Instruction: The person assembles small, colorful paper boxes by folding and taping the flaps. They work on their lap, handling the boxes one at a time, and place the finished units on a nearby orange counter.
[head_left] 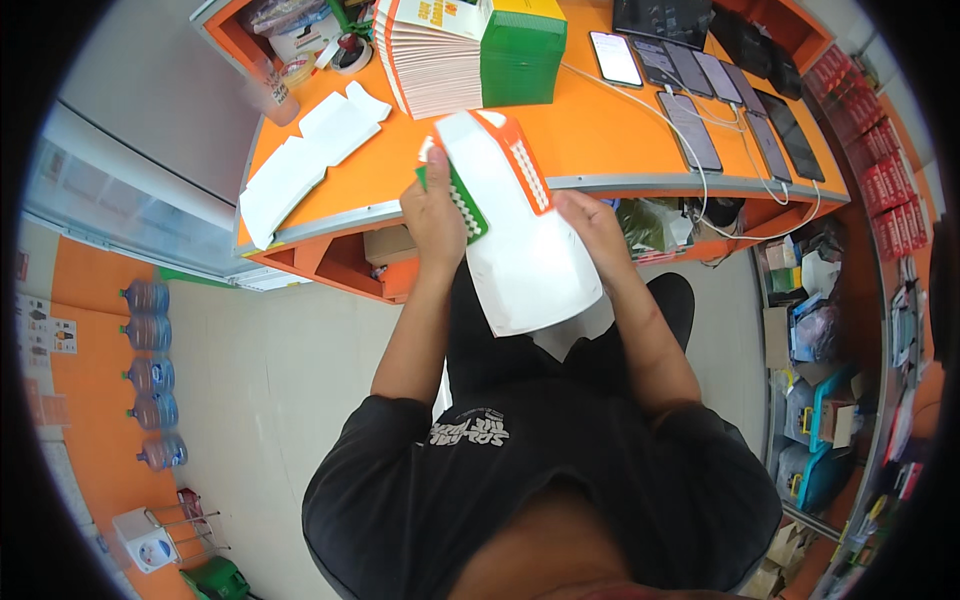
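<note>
Left hand and right hand pinch opposite sides of a white carton blank at the near edge of the worktop, apparently folding its flaps, which calls for steady creasing next.

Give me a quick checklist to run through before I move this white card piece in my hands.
1. Left hand on the white card piece: ok, it holds the left side by the green strip.
2. Right hand on it: ok, holding the right side near the orange strip.
3. Phones out from under it: ok, they lie off to its right.
4. White cable kept on the desk: not ok, it hangs over the front edge.
5. Card piece touching the desk: cannot tell from this one overhead view.
</note>
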